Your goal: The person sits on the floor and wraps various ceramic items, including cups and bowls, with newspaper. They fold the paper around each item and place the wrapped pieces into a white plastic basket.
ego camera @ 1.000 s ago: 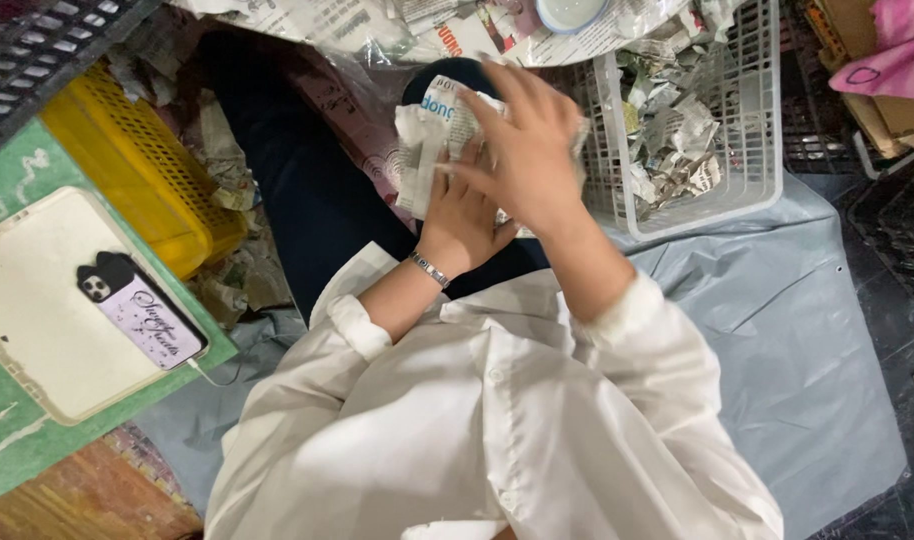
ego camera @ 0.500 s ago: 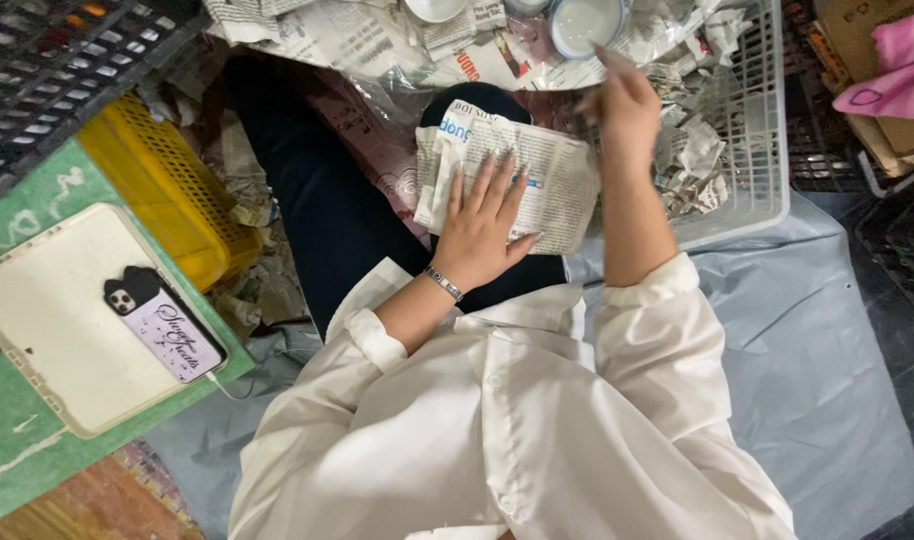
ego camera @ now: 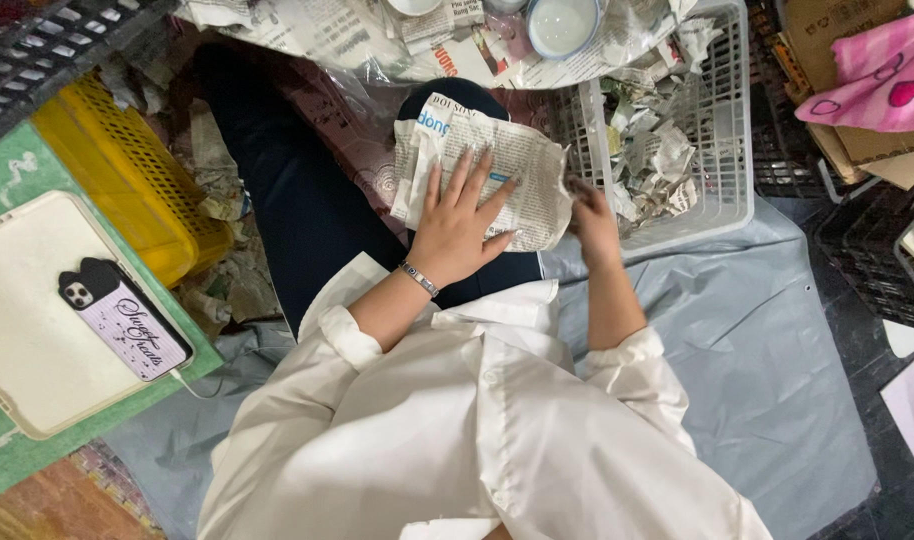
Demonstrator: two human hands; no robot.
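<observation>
Grey plastic sheeting (ego camera: 777,330) covers the floor where the person sits, white shirt sleeves rolled, dark trousers, knees up. Clutter all round: a yellow crate (ego camera: 127,180) to one side, a white tray (ego camera: 27,300) with a phone (ego camera: 125,320) on it, a white basket (ego camera: 722,130) full of crumpled paper scraps (ego camera: 652,160) on the other side, spread newspapers and a small white bowl (ego camera: 562,22) ahead.

Sheet of newspaper (ego camera: 482,165): lies draped over the raised knee, creased, roughly flat.

Left hand (ego camera: 457,225): palm down on the sheet, fingers spread, pressing it against the knee. Bracelet at the wrist.

Right hand (ego camera: 589,215): at the sheet's right edge, beside the basket wall, fingers curled. Whether it pinches the paper edge or a scrap, I cannot tell; the fingertips are hidden.

Hands apart, one on each part of the sheet.

Risks, as judged:
- Thin newsprint held by one flat palm on a rounded knee; a pull at the edge could tear it along a crease.
- If the palm lifts, the sheet could slide off the knee onto the sheeting.
- The right hand works close to the basket; a knock could spill scraps.
- Bowl ahead sits on loose paper and could tip if those papers are dragged.
</observation>
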